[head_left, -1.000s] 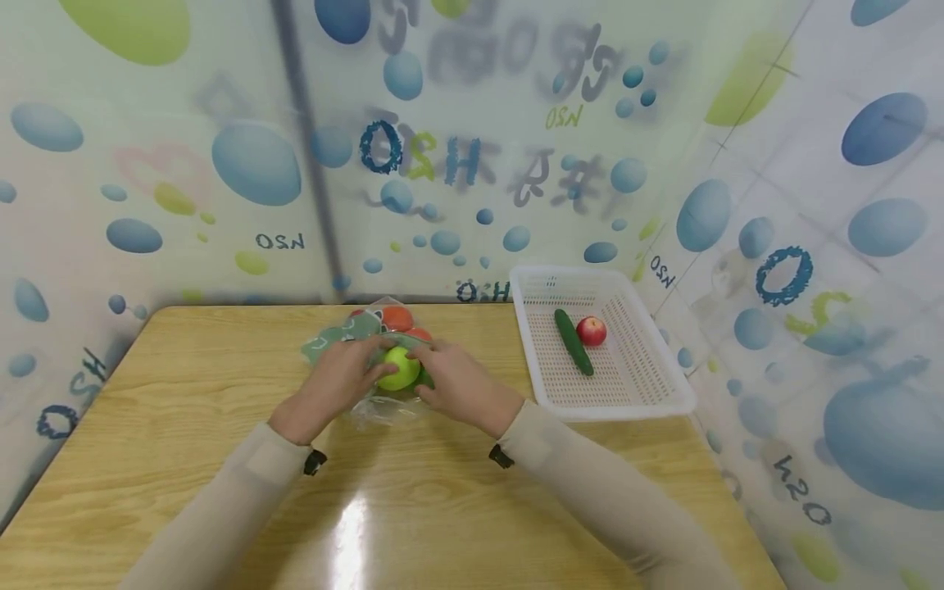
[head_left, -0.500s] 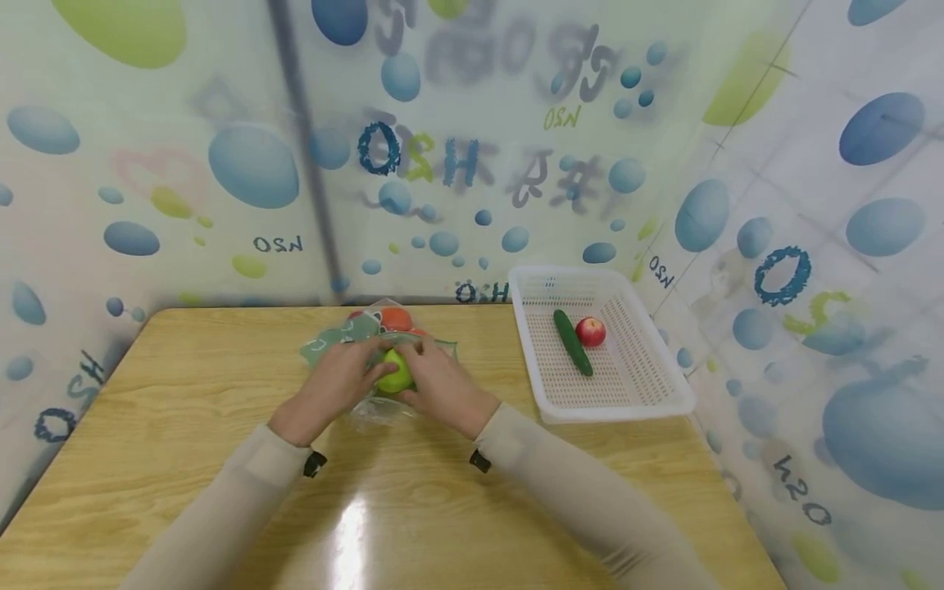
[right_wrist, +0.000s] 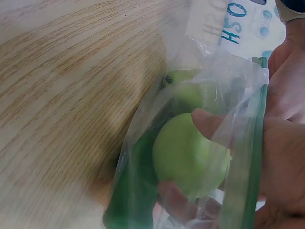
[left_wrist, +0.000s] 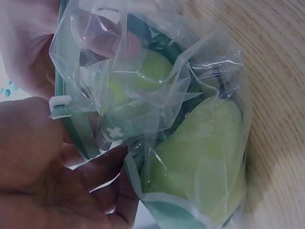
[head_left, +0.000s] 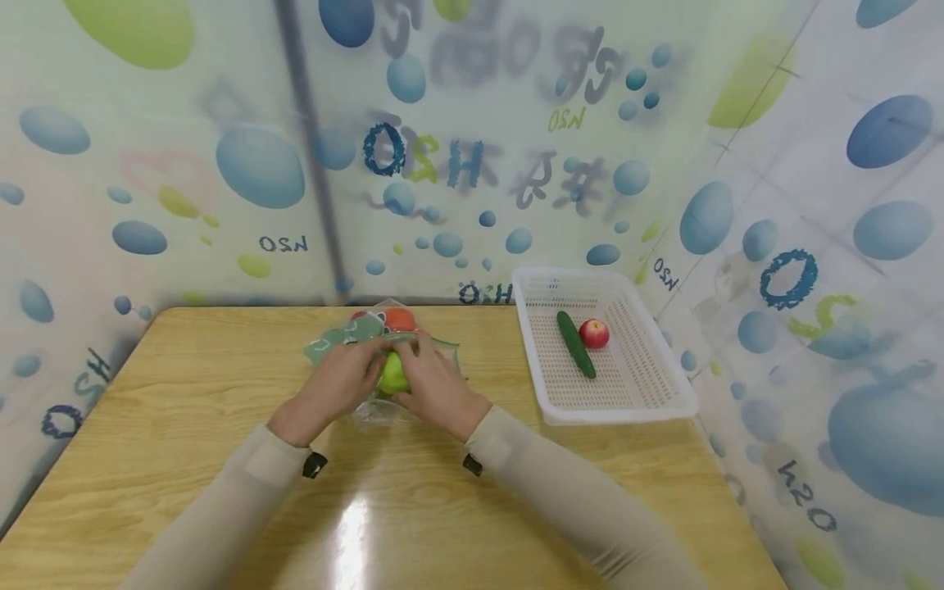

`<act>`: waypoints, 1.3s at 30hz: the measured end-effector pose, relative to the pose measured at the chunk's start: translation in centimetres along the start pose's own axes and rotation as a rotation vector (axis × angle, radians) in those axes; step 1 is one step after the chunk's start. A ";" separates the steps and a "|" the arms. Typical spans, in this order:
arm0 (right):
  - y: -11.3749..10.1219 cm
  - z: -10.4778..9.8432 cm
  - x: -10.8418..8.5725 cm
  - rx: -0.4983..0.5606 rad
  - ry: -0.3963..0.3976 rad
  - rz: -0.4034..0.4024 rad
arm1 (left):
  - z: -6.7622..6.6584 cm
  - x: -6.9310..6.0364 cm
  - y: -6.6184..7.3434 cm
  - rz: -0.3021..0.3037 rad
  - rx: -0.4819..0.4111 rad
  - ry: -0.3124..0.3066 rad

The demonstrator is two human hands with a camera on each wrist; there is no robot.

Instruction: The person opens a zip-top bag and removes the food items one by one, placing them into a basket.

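A clear zip bag (left_wrist: pixel 157 119) with a green top edge lies in front of me, its mouth toward my hands. My left hand (head_left: pixel 339 385) holds the bag by its green edge. My right hand (head_left: pixel 438 389) reaches into the mouth and grips a round green apple (right_wrist: pixel 186 155) between thumb and fingers. Also in the bag are a pear (left_wrist: pixel 200 162) and a long dark green vegetable (right_wrist: pixel 133 191), partly blurred by the plastic. From the head view, most of the apple is covered by both hands.
Behind my hands, round red-orange produce (head_left: pixel 399 319) sits in clear plastic with green printed patches (head_left: pixel 328 342). To the right stands a white basket (head_left: pixel 619 416) holding a cucumber (head_left: pixel 576 344) and a red apple (head_left: pixel 594 333). A patterned wall borders the wooden table (head_left: pixel 206 369).
My right hand has moved left and closed around the green apple, which shifted slightly left and is now more covered. My left hand has stayed nearly in place.
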State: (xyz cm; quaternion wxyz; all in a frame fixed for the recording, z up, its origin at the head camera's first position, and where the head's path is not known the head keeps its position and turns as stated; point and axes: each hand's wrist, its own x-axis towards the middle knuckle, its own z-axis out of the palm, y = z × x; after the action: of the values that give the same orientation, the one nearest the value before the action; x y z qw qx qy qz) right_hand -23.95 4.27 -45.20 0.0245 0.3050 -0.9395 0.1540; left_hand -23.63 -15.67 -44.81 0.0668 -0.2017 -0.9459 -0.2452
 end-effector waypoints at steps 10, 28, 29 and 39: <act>0.0 0.0 0.7 -0.042 0.024 0.001 | -0.2 0.1 0.0 -0.011 -0.039 0.001; 0.1 0.0 1.1 -0.026 0.016 -0.014 | -0.4 -0.2 -0.4 -0.002 -0.059 0.034; 0.1 -0.1 1.0 -0.022 0.019 -0.014 | -0.4 -0.3 -0.4 -0.002 -0.064 0.037; 0.2 -0.9 0.2 -0.051 0.038 -0.030 | 0.0 -0.6 -0.5 0.011 -0.046 0.100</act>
State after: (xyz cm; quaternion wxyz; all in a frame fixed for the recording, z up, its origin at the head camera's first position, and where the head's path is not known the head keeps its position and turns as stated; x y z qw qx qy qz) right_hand -24.28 4.60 -44.39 0.0523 0.3152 -0.9379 0.1353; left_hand -23.29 -16.22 -45.16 0.1104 -0.1958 -0.9344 -0.2764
